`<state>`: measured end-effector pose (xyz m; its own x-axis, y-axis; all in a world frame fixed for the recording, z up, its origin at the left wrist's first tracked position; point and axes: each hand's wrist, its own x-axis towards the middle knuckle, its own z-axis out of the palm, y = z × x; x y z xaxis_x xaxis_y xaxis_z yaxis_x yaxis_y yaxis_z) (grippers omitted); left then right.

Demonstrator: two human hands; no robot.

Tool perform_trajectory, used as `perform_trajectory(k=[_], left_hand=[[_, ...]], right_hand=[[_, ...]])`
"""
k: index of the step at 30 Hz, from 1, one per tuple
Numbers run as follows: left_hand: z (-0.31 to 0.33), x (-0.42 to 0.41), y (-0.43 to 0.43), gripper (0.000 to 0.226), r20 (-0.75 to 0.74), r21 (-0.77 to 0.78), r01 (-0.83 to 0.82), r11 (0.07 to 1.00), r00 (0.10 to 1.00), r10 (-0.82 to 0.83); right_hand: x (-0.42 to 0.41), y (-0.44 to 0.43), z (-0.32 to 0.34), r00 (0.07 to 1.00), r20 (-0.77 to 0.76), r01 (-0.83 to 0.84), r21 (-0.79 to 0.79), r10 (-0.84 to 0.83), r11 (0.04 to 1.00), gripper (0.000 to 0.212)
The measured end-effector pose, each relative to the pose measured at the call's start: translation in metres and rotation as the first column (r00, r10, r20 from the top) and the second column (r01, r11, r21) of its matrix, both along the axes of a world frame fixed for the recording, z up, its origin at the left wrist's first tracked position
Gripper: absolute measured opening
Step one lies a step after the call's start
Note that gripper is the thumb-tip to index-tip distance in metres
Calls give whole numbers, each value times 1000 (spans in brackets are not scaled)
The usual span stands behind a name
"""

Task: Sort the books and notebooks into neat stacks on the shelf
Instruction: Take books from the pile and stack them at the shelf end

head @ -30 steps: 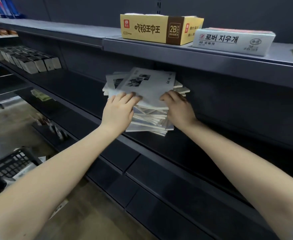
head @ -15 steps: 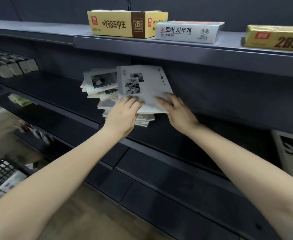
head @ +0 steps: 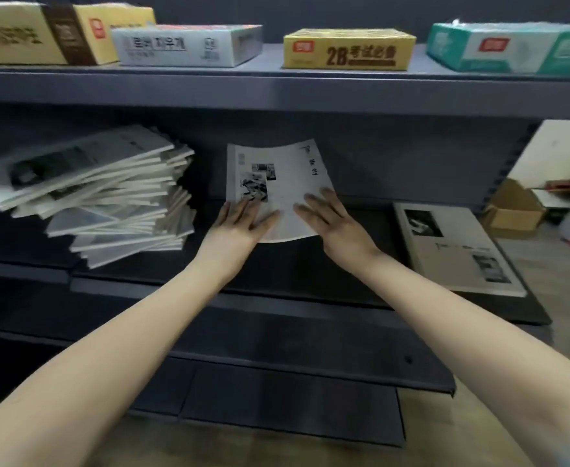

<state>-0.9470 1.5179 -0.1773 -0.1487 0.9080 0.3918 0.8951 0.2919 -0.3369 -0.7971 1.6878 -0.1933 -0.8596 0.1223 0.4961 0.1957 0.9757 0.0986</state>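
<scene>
Dark shelf (head: 310,278): left hand (head: 243,224), right hand (head: 332,222) spread flat on bowed notebook (head: 283,176) (messy stack (head: 108,193) leftward).

Four boxes (head: 24,32) (head: 189,45) (head: 347,50) (head: 512,48), one notebook pile (head: 101,197), two loose notebooks (head: 276,183) (head: 458,251), two hands (head: 239,227) (head: 334,227)

My left hand (head: 243,227) and right hand (head: 335,224) are stretched forward, palms down, side by side but apart, fingers straight, slightly spread, thumbs inward.

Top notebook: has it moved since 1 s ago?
Yes. The notebook has gone right, off the messy stack; left hand and right hand rest on it.
</scene>
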Motion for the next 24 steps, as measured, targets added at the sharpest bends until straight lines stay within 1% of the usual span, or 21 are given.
perform_trajectory(k=[2,4,6,8,11,13,16,18,19,21,22,24], left_hand=[[-7,18,23,74,77,-10,70,997,995,-69],[-16,37,45,85,129,-14,147,989,981,-144],[-23,59,67,86,190,-20,228,973,957,-221],[-28,83,85,86,273,-53,288,956,925,-264],[-35,114,107,86,399,-192,314,930,891,-219],[-41,133,123,78,447,-246,357,901,867,-221],[-50,160,143,60,452,-295,414,861,854,-256],[-53,177,150,62,474,-353,408,842,854,-215],[-54,185,152,67,470,-374,414,830,856,-215],[-60,195,156,72,465,-387,455,802,847,-256],[-63,199,159,70,476,-390,465,795,840,-259],[-65,204,165,60,482,-414,473,778,839,-253]], right_hand=[[28,14,-4,997,39,64,-29,-63,998,77],[59,26,-11,991,56,123,-29,-121,992,67],[90,36,-17,981,55,185,-31,-184,982,65],[121,42,-23,962,72,266,-55,-262,962,63],[162,47,-34,928,120,364,-81,-354,928,71],[186,50,-42,901,161,423,-126,-403,897,65],[219,51,-54,833,292,529,-176,-469,830,64],[238,49,-60,787,402,572,-187,-469,799,66],[246,48,-61,774,430,582,-195,-464,790,65],[261,46,-65,770,438,591,-217,-463,777,56],[267,45,-68,765,445,598,-223,-465,770,53],[277,44,-70,722,507,646,-250,-471,721,63]])
